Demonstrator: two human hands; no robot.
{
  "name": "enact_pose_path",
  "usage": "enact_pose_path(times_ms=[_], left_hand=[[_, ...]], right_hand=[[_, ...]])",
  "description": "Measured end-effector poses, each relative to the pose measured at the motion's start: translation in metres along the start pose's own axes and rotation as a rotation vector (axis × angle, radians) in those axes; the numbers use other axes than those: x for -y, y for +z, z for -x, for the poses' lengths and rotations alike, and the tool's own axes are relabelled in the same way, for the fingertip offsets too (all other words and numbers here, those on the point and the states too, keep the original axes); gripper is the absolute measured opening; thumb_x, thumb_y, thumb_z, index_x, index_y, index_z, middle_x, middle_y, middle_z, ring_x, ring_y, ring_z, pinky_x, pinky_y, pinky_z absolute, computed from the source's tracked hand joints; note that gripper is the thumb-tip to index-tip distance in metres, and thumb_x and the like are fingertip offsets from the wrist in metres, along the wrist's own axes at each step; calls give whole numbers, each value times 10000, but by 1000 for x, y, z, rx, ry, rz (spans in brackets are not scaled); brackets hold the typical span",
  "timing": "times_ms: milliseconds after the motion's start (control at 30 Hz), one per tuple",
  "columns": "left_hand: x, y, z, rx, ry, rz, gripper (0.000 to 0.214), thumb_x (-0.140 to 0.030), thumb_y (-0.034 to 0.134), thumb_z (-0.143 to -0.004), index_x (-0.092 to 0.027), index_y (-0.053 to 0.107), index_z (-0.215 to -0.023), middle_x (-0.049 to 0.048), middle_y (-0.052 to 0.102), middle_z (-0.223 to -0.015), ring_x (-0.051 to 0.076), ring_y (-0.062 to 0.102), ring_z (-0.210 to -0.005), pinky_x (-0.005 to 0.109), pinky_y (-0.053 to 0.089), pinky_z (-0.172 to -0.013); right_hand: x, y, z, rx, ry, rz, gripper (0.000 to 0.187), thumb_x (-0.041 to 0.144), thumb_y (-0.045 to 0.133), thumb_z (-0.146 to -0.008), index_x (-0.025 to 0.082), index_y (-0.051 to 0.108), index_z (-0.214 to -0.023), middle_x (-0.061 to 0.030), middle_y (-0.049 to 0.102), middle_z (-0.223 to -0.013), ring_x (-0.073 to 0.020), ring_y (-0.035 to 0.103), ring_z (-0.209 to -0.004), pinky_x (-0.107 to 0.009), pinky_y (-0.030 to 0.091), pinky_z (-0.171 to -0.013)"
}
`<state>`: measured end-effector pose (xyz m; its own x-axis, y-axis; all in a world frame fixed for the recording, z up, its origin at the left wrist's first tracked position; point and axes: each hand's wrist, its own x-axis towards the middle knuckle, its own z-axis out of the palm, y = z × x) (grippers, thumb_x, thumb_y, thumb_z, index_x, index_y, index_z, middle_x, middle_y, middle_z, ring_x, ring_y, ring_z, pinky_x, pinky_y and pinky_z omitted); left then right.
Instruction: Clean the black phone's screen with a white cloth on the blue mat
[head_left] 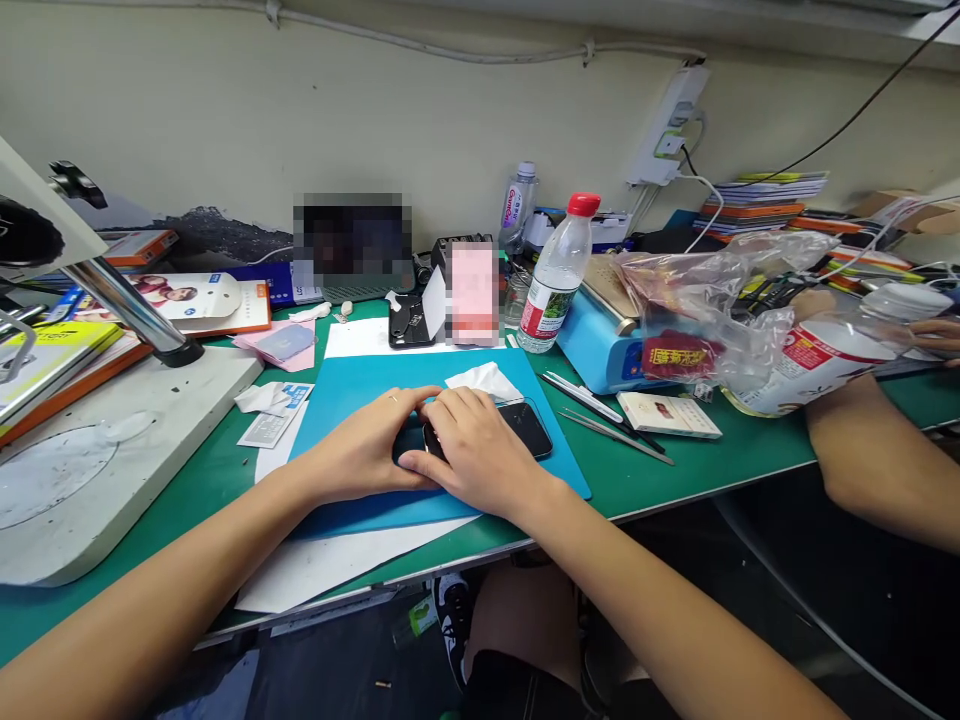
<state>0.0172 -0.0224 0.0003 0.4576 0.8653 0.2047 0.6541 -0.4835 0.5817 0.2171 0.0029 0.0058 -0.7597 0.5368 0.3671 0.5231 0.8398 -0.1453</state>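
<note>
CAUTION: L hand (375, 435) & R hand (484, 445) together over glossy black rectangular phone (531, 432), on flat blue mat (356, 395) beneath (grip hidden; can't tell if clamped). Poss. fault: uneven pressure skids phone rightward.

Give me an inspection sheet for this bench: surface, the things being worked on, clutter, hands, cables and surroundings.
Surface: green table, with a blue mat lying over white paper.
Job's things: dark device on the mat, partly hidden by the right hand; white tissue beside it.
Clutter: red-capped bottle, blue appliance, white box and thin metal tools right of the mat.
Hands: left hand meets the right over the mat; their grip is hidden.
Cables: white cable along the wall; power strip has plugs in.
Surroundings: another person's arm at right; white stand base at left.
</note>
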Motion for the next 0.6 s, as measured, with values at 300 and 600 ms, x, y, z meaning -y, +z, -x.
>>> enact_pose_path(times_ms=[300,600], left_hand=[[-3,-3,0,12,-19,8,859,-464,824,-774,-228,430,-1500,146,592,-1449,363,593,-1267,517,500,-1059],[0,-2,1,-4,-13,0,861,-468,847,-763,-233,458,-1495,143,627,-1386,360,606,-1229,509,513,-1028]], right_hand=[[-12,-45,2,218,-274,13,712,382,865,-794,125,568,-1388,-181,657,-1349,-338,583,-1281,-520,479,-1080],[-14,-47,1,215,-269,5,562,183,744,-857,127,578,-1391,-199,672,-1317,-331,631,-1229,-521,544,-1002]])
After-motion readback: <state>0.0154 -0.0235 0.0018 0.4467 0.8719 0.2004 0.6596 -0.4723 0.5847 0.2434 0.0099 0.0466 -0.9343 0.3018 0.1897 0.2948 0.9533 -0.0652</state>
